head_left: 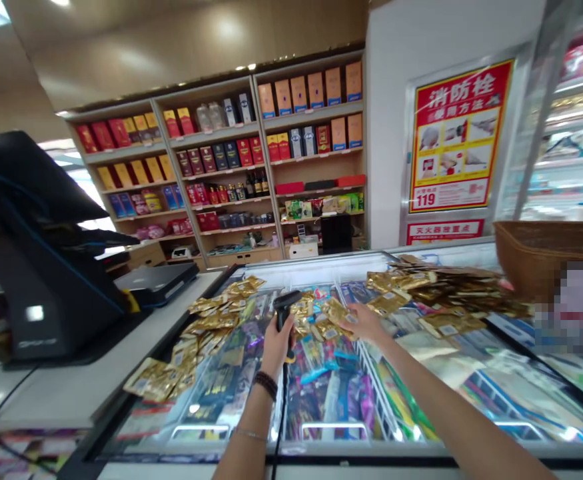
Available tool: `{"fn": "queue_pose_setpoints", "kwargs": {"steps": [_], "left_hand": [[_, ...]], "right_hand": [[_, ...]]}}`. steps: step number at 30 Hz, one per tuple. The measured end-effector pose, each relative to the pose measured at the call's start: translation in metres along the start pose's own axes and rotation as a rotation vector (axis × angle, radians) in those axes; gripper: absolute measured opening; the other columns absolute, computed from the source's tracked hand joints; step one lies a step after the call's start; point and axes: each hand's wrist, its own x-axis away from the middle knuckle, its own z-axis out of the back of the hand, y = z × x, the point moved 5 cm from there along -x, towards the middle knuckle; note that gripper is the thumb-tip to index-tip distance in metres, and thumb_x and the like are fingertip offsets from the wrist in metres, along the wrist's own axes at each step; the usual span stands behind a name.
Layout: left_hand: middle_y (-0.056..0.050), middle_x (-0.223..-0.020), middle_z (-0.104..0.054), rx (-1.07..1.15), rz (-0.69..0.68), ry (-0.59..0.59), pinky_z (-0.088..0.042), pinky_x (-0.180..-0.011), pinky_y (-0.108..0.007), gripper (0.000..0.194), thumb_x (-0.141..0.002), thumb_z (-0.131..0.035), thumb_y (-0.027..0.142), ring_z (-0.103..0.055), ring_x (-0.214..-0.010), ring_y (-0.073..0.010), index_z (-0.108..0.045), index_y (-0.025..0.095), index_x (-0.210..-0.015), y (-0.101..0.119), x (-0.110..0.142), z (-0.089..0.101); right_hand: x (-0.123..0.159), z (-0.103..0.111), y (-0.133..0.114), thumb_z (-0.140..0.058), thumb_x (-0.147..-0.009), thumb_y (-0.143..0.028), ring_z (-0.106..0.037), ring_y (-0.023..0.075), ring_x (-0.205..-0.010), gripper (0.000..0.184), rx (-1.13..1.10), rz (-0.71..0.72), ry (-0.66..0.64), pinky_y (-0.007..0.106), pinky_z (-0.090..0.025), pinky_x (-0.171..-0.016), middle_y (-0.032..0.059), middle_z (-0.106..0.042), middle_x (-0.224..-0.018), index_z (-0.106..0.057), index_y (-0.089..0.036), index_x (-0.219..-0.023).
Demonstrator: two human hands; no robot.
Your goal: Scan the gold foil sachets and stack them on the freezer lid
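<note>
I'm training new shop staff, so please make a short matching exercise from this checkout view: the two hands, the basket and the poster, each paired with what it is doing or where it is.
Things:
1. Left hand
2. Right hand
3. Wicker basket
4. Red poster

Places or states:
A. On a white wall
B. Gripping a black barcode scanner
C. Reaching to gold packets
D. At far right, beyond the gold packets

Pairs: 1-B, 2-C, 3-D, 4-A

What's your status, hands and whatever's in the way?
Left hand gripping scanner. Right hand open at gold sachets, heaped on freezer lid. Scanner cord hanging below left hand.
</note>
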Motion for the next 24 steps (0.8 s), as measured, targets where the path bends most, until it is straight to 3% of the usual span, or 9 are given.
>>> {"fn": "queue_pose_setpoints", "kwargs": {"steps": [4, 7, 10, 13, 19, 24], "left_hand": [[0.006, -0.061, -0.059, -0.039, 0.005, 0.009, -0.034, -0.042, -0.024, 0.062, -0.071, -0.09, 0.076, -0.05, -0.041, -0.0098, -0.058, 0.024, -0.082, -0.004, 0.0, 0.001], [0.007, -0.061, -0.059, -0.069, -0.001, 0.004, -0.036, -0.043, -0.024, 0.057, -0.077, -0.088, 0.073, -0.049, -0.042, -0.0091, -0.058, 0.025, -0.085, -0.007, 0.002, -0.001], [0.007, -0.062, -0.058, -0.074, -0.01, -0.024, -0.035, -0.044, -0.024, 0.055, -0.08, -0.087, 0.071, -0.047, -0.042, -0.0085, -0.059, 0.024, -0.086, -0.01, 0.005, -0.006], [0.006, -0.062, -0.058, -0.105, -0.008, -0.045, -0.035, -0.044, -0.024, 0.053, -0.082, -0.087, 0.069, -0.048, -0.042, -0.0091, -0.06, 0.024, -0.087, -0.011, 0.009, -0.011], [0.007, -0.064, -0.058, -0.096, 0.016, -0.155, -0.035, -0.044, -0.024, 0.052, -0.083, -0.086, 0.068, -0.051, -0.043, -0.01, -0.058, 0.025, -0.089, -0.005, 0.018, -0.022], [0.007, -0.066, -0.058, -0.062, 0.02, -0.211, -0.037, -0.043, -0.024, 0.059, -0.079, -0.088, 0.074, -0.049, -0.041, -0.0085, -0.057, 0.025, -0.086, -0.002, 0.024, -0.03]], "right_hand": [[0.015, -0.025, -0.011, -0.091, -0.069, -0.028, -0.083, 0.0353, -0.099, 0.06, -0.022, 0.004, 0.004, 0.05, -0.063, -0.094, 0.0039, -0.084, -0.1, -0.076, -0.026, -0.127], [0.02, -0.027, -0.017, -0.086, -0.076, -0.032, -0.082, 0.0379, -0.109, 0.062, -0.018, 0.007, 0.046, 0.051, -0.061, -0.097, 0.008, -0.085, -0.109, -0.072, -0.026, -0.136], [0.021, -0.027, -0.028, -0.084, -0.077, -0.033, -0.079, 0.0384, -0.118, 0.059, -0.039, 0.051, 0.084, 0.05, -0.059, -0.101, 0.0099, -0.085, -0.117, -0.073, -0.027, -0.135], [0.019, -0.028, -0.033, -0.086, -0.073, -0.04, -0.08, 0.0379, -0.107, 0.055, -0.149, 0.076, 0.109, 0.05, -0.059, -0.099, 0.0081, -0.087, -0.108, -0.076, -0.028, -0.126], [0.002, -0.028, -0.011, -0.086, -0.066, -0.065, -0.077, 0.0374, -0.09, 0.048, -0.3, -0.069, 0.154, 0.053, -0.06, -0.092, 0.0102, -0.083, -0.087, -0.076, -0.025, -0.09], [-0.013, -0.032, 0.001, -0.076, -0.077, -0.064, -0.077, 0.0361, -0.099, 0.042, -0.451, -0.13, 0.129, 0.055, -0.066, -0.092, 0.0083, -0.081, -0.092, -0.074, -0.026, -0.094]]}}
